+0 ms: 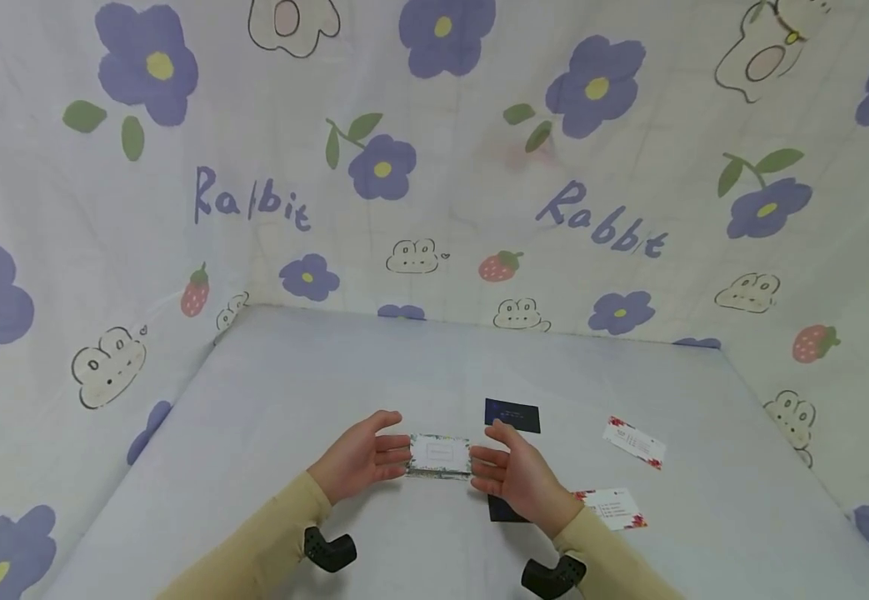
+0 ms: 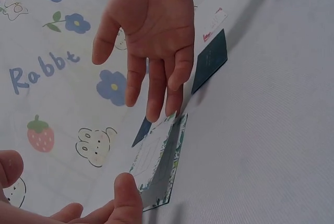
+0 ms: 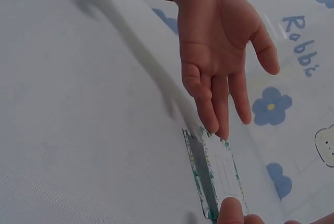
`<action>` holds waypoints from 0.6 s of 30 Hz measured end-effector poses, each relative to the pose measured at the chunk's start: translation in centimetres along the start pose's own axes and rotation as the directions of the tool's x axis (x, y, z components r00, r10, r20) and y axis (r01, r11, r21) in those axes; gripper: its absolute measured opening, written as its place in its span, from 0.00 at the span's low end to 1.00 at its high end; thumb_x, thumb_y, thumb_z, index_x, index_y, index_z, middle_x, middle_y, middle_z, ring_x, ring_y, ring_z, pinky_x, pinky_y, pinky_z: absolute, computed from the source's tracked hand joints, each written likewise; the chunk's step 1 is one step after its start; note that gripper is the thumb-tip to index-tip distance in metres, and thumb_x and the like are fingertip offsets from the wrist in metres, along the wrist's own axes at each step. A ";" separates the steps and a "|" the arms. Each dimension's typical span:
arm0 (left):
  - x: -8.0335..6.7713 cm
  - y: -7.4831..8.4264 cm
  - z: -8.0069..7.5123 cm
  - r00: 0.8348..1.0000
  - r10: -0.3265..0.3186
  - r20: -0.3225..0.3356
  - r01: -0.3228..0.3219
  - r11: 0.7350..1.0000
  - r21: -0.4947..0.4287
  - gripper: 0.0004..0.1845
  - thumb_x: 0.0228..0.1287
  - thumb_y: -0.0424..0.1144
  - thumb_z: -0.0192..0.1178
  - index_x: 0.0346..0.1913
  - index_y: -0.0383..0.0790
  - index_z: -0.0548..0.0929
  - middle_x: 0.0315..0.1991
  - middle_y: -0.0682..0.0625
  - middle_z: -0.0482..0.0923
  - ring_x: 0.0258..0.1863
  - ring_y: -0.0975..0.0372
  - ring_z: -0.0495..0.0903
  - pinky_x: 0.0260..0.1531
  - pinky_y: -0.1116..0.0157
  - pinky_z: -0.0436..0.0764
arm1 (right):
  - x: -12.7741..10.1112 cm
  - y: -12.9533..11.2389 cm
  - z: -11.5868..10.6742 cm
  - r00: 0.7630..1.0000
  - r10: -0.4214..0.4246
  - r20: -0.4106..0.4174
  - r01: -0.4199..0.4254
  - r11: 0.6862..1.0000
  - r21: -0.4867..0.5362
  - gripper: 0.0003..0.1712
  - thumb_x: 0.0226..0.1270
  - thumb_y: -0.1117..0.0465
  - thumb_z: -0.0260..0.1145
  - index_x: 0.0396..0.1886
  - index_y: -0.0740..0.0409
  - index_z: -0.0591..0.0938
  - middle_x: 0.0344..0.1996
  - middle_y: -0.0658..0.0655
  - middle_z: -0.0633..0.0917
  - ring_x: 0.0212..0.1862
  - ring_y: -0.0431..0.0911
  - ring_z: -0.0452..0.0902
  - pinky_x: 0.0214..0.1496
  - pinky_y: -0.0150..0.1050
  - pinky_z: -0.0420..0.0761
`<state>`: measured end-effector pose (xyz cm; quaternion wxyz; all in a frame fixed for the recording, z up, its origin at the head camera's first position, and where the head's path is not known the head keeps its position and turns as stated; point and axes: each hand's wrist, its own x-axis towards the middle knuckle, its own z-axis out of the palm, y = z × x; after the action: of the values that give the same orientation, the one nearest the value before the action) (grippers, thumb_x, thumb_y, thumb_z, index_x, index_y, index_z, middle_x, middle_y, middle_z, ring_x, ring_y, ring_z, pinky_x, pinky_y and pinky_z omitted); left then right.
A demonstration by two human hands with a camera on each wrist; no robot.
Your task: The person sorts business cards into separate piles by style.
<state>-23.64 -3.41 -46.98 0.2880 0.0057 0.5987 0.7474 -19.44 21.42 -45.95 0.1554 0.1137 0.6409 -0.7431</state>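
Observation:
A white card with a leafy green border [image 1: 440, 451] spans the gap between my two hands. Beneath it shows a second leafy-bordered card [image 2: 172, 182], with a dark gap between them in the wrist views. My left hand [image 1: 359, 458] has its fingers extended at the upper card's left end, thumb raised. At the right end, my right hand [image 1: 524, 479] reaches in with fingertips at the edge and thumb up. Both palms face inward. Whether the fingertips bear the upper card's weight is hard to tell.
A dark card [image 1: 512, 416] lies behind my right hand, and another dark card [image 1: 505, 509] is partly covered by it. Two white cards with red floral corners, one farther back [image 1: 634, 442] and one nearer [image 1: 614, 508], lie to the right. Patterned cloth walls [image 1: 434, 167] surround the white tabletop [image 1: 329, 358].

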 end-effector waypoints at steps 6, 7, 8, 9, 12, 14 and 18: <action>0.4 -0.1 0.2 0.999 -0.020 -0.034 0.019 1.000 -0.009 0.35 0.80 0.48 0.43 0.81 0.33 0.51 0.76 0.23 0.56 0.76 0.35 0.61 0.69 0.47 0.73 | 0.3 0.1 -0.1 1.000 0.010 -0.015 -0.010 1.000 0.004 0.42 0.82 0.41 0.44 0.80 0.66 0.53 0.71 0.76 0.67 0.73 0.68 0.66 0.66 0.51 0.81; 0.4 -0.1 0.2 0.999 -0.021 -0.042 0.021 1.000 -0.006 0.35 0.80 0.48 0.43 0.81 0.33 0.51 0.76 0.23 0.56 0.75 0.35 0.62 0.69 0.47 0.74 | 0.3 0.1 -0.1 1.000 0.011 -0.015 -0.011 1.000 0.005 0.42 0.81 0.41 0.44 0.80 0.66 0.52 0.71 0.77 0.67 0.73 0.68 0.66 0.67 0.52 0.79; 0.4 -0.1 0.2 0.998 -0.023 -0.050 0.023 1.000 -0.006 0.35 0.80 0.48 0.43 0.81 0.34 0.52 0.76 0.24 0.57 0.75 0.35 0.63 0.68 0.48 0.75 | 0.2 0.1 -0.1 1.000 0.011 -0.014 -0.011 1.000 0.004 0.42 0.81 0.40 0.44 0.80 0.66 0.52 0.71 0.77 0.67 0.74 0.68 0.65 0.68 0.53 0.78; 0.4 -0.2 0.2 0.998 -0.023 -0.055 0.023 1.000 -0.003 0.35 0.80 0.48 0.43 0.80 0.34 0.52 0.75 0.24 0.58 0.75 0.35 0.63 0.67 0.48 0.75 | 0.2 0.1 0.0 1.000 0.011 -0.013 -0.011 1.000 0.004 0.42 0.81 0.40 0.44 0.80 0.66 0.52 0.72 0.77 0.67 0.74 0.68 0.65 0.69 0.54 0.78; 0.4 -0.2 0.2 0.998 -0.025 -0.062 0.025 1.000 0.006 0.35 0.80 0.48 0.44 0.80 0.34 0.53 0.75 0.24 0.58 0.74 0.36 0.64 0.65 0.49 0.77 | 0.1 0.1 0.0 1.000 0.015 -0.021 -0.015 1.000 0.006 0.42 0.81 0.41 0.45 0.80 0.66 0.53 0.72 0.77 0.67 0.74 0.68 0.65 0.69 0.54 0.78; 0.3 -0.3 0.2 0.998 -0.027 -0.063 0.028 1.000 0.011 0.35 0.80 0.48 0.44 0.80 0.34 0.53 0.75 0.24 0.59 0.74 0.36 0.65 0.64 0.50 0.78 | 0.1 0.1 0.0 0.999 0.020 -0.024 -0.020 1.000 0.009 0.41 0.82 0.42 0.45 0.79 0.66 0.53 0.71 0.77 0.67 0.74 0.68 0.66 0.68 0.54 0.78; 0.3 -0.5 0.2 0.997 -0.038 -0.070 0.039 0.999 0.014 0.35 0.79 0.48 0.44 0.80 0.33 0.53 0.75 0.24 0.59 0.74 0.36 0.66 0.63 0.51 0.79 | 0.1 0.4 0.0 0.999 0.032 -0.020 -0.032 0.999 0.019 0.41 0.82 0.42 0.46 0.79 0.66 0.53 0.70 0.76 0.68 0.72 0.67 0.68 0.68 0.54 0.79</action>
<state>-23.63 -3.08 -47.48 0.2811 -0.0297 0.6141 0.7369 -19.39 21.35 -46.30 0.1596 0.1332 0.6335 -0.7453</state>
